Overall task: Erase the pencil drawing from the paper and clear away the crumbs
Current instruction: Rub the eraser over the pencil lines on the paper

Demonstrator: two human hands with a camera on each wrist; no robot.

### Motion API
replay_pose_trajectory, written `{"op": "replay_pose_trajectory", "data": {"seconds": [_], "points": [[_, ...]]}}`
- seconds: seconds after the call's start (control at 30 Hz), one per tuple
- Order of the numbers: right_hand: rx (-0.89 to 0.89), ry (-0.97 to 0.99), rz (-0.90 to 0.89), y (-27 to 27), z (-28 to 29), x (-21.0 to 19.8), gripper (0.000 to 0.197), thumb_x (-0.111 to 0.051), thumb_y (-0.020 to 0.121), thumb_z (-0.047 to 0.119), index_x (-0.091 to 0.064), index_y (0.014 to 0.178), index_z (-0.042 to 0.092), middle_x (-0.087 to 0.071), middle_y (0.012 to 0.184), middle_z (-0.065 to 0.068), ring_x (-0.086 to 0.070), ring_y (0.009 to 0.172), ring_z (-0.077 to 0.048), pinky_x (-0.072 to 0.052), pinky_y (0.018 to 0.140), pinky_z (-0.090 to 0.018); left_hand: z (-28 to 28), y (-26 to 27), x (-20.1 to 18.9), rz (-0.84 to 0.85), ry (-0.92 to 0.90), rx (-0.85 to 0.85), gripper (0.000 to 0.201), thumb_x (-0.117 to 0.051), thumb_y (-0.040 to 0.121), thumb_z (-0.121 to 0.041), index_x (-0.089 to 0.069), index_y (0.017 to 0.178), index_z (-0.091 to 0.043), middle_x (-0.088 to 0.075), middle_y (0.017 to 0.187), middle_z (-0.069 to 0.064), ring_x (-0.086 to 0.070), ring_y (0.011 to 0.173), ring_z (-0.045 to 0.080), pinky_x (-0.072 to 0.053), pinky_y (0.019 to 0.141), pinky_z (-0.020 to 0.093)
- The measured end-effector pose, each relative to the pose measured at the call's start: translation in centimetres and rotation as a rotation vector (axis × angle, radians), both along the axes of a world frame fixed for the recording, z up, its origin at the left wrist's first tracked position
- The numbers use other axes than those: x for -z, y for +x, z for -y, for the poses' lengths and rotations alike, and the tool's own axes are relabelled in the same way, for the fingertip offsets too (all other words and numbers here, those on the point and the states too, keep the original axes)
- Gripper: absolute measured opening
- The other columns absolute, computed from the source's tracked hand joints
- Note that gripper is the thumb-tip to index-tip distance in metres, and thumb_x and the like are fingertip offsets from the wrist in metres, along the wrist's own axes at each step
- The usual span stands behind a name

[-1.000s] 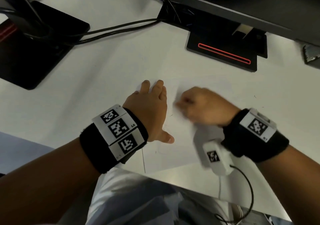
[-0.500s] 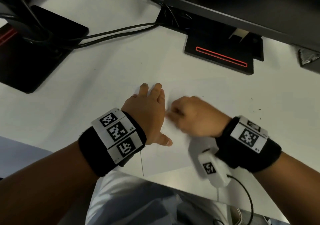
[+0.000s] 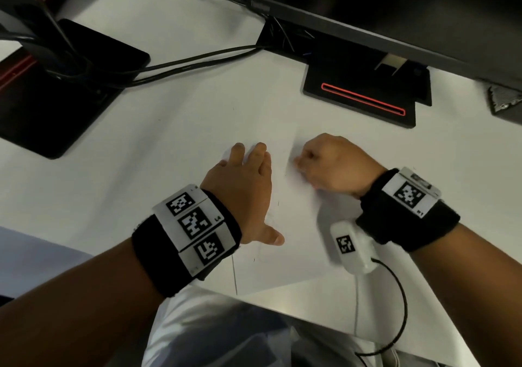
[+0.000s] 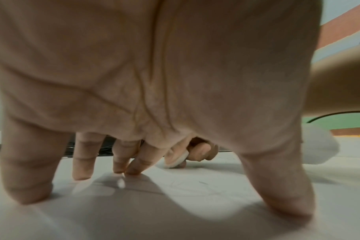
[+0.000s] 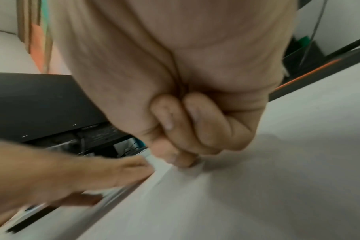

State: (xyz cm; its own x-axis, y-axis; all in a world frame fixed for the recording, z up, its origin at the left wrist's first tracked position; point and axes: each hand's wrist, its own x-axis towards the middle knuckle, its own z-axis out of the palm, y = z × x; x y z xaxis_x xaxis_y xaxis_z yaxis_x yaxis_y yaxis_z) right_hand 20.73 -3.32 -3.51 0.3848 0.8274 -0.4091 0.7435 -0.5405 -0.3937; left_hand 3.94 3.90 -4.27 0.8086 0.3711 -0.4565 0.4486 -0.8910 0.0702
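Observation:
A white sheet of paper lies on the white desk near its front edge, with only faint pencil traces and a few dark specks showing. My left hand lies flat on the sheet's left part, its fingers spread and straight, fingertips pressing down. My right hand is curled into a fist just right of it, blurred by motion, and pinches a small white eraser against the paper. From the head view the eraser is hidden under the fist.
A black monitor stand with a red line sits just beyond the paper, and another black base with cables stands at the back left. The desk's front edge runs close under the sheet.
My right hand rubbed toward the left hand and nearer, then back away to the right. The left hand stayed flat on the paper.

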Motion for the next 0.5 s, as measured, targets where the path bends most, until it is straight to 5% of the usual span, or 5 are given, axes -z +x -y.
{"op": "replay_pose_trajectory", "data": {"seconds": [0.1,0.27,0.4,0.5], "points": [[-0.183,-0.038,-0.020,-2.5,0.3,0.6,0.041,-0.048,0.100,0.034,-0.067,0.081,0.003,-0.071,0.076,-0.011,-0.065,0.072,-0.025,-0.050,0.069,-0.033,0.0,0.0,-0.1,0.004,-0.007,0.003,0.130,-0.065,0.070,-0.079,-0.002,0.156,-0.005,0.004,0.164,0.004,-0.007,0.148,0.032,-0.041,0.102,0.039],[0.066,0.011,-0.015,0.6,-0.4,0.5,0.037,-0.051,0.099,0.031,-0.067,0.078,0.005,-0.070,0.078,-0.011,-0.063,0.072,-0.023,-0.049,0.067,-0.031,0.0,0.0,0.1,0.008,0.008,0.001,0.132,-0.064,0.067,-0.081,-0.002,0.156,-0.005,0.002,0.163,0.002,-0.008,0.148,0.031,-0.043,0.100,0.039],[-0.102,0.018,0.020,-1.9,-0.2,1.1,0.040,-0.047,0.100,0.030,-0.064,0.076,0.004,-0.067,0.072,-0.009,-0.060,0.067,-0.021,-0.045,0.062,-0.030,0.1,-0.1,0.1,0.018,-0.002,0.004,0.130,-0.066,0.068,-0.079,-0.004,0.156,-0.007,0.001,0.163,0.002,-0.009,0.148,0.032,-0.042,0.101,0.039],[0.049,0.011,0.029,0.9,-0.1,0.6,0.036,-0.050,0.098,0.028,-0.065,0.078,0.003,-0.068,0.077,-0.011,-0.060,0.072,-0.023,-0.042,0.059,-0.028,0.0,-0.2,0.1,0.015,-0.001,0.002,0.133,-0.065,0.068,-0.080,0.001,0.156,-0.006,0.006,0.164,0.002,-0.004,0.149,0.032,-0.041,0.105,0.041]]}}
